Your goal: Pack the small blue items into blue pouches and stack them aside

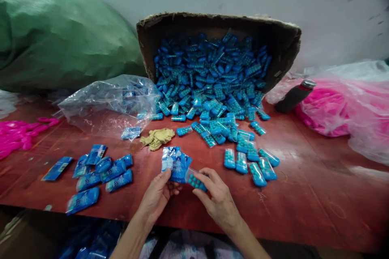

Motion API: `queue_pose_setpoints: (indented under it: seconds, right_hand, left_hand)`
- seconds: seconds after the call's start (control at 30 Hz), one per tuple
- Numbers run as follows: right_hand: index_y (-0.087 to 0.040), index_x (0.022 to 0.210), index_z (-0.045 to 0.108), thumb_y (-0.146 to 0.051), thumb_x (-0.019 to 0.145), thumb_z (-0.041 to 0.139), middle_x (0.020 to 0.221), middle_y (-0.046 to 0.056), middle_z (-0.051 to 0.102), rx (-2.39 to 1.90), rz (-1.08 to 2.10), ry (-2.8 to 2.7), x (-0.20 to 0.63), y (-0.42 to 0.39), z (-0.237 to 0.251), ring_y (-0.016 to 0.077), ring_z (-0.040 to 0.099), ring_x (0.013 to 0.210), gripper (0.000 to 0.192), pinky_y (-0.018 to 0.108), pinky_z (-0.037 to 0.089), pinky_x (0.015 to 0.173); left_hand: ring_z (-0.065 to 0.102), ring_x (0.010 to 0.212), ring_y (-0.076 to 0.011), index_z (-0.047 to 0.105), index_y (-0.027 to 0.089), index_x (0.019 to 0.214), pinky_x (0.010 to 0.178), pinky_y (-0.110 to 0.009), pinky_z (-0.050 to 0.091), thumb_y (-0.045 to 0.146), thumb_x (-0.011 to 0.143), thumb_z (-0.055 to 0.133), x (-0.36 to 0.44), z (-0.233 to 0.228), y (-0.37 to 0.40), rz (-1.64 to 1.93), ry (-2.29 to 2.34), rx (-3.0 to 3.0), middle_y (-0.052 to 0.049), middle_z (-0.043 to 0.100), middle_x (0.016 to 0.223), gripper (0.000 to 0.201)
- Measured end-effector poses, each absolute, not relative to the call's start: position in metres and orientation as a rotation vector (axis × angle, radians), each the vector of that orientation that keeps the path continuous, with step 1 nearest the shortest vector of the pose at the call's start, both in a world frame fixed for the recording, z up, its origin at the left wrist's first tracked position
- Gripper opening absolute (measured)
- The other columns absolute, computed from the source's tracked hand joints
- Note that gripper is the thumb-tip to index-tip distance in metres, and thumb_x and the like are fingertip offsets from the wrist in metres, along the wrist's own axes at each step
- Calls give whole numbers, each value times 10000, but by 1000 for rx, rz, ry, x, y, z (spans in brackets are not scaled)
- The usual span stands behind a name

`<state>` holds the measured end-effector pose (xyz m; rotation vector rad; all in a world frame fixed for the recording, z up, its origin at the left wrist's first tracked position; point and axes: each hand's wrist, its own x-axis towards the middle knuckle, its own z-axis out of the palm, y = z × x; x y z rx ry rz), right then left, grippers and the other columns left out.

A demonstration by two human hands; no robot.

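My left hand [158, 194] holds a small stack of blue printed sleeves [175, 162] upright near the table's front edge. Against the lower right corner of that stack, my right hand [216, 196] pinches a blue blister case of teal pellets [197, 182]. More such blister cases [249, 162] lie loose just to the right. A tipped cardboard box [282, 44] behind spills a big heap of them [209, 77] onto the red table [319, 194]. Sleeved packs [103, 174] lie in a group at the left.
A clear plastic bag [106, 101] with a few packs lies left of the box, a crumpled yellow glove [156, 137] beside it. Pink pieces [18, 133] sit far left, a green sack [54, 40] behind. A dark bottle [294, 95] and pink-filled bags [340, 105] are at right.
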<state>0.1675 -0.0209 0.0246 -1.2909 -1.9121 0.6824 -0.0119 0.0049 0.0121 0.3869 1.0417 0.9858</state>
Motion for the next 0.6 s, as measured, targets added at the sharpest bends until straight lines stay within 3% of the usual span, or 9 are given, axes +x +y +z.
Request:
queue_pose_setpoints:
  seconds: [0.2,0.37,0.5,0.6]
  right_hand:
    - [-271,1166,497,-178,803,518,1050,72,506,-1257,802,-1885,167,-20,31,209,506,971,375,330,440,829]
    - [-254,1050,559,-155,777,558,997,38,527,-1202,975,-1718,166,-15,30,170,538,914,290,267,451,800]
    - [-224,1061,515,-147,773,560,1027,57,530,-1242,821,-1578,151,-17,7,180,530,962,301,293,448,847]
    - [-208,1102,506,-141,801,505,1083,93,522,-1264,654,-1617,136,-22,-7,204,514,1015,308,333,452,863]
  left_hand:
    - [578,529,-126,598,128,665,490,-226,443,347,699,610,-13,13,7,1006,1104,486,-31,638,560,222]
    - [575,536,-120,603,126,686,510,-232,454,319,693,621,-8,12,9,1016,1112,580,-26,653,610,194]
    - [599,594,-127,592,153,772,544,-237,468,308,670,649,6,13,6,1064,1045,407,-10,665,675,193]
    - [600,584,-117,577,151,726,530,-220,463,276,644,678,12,12,5,1049,1031,264,-4,664,663,180]
